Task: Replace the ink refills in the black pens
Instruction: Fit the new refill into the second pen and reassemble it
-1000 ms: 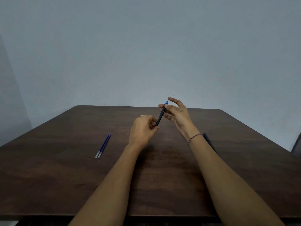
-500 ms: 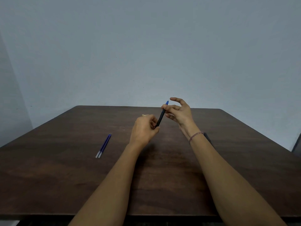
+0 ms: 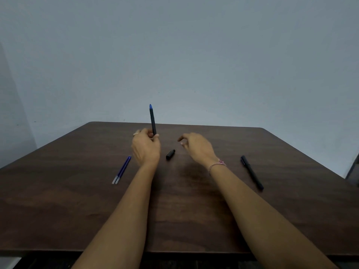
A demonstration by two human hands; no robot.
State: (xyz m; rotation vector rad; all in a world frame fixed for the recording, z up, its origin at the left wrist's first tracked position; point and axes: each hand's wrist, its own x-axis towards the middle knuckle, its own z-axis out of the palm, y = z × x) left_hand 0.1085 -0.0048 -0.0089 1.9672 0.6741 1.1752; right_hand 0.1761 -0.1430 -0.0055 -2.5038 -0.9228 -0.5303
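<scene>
- The left hand [image 3: 146, 150] grips the lower end of a black pen [image 3: 152, 121] between curled fingers and thumb. The pen stands almost upright above the surface [image 3: 77, 210], its blue tip pointing to 12 o'clock.
- A ring [image 3: 135, 134] shows on one finger of that hand.
- The right hand [image 3: 196, 147] hovers at 3 o'clock of the left one, apart from it. Its fingers are loosely curled and slightly blurred, and it holds nothing.
- A bracelet [image 3: 217, 165] sits on the right wrist.
- A short black piece [image 3: 170, 154] lies on the surface between the two hands, touched by neither.
- A second black pen [image 3: 252, 172] lies flat at about 4 o'clock of the right hand, well apart from it, running from 11 to 5 o'clock.
- Two blue refills [image 3: 121, 169] lie side by side at 8 o'clock of the left hand, running from 1 to 7 o'clock with their pale ends nearest the person.
</scene>
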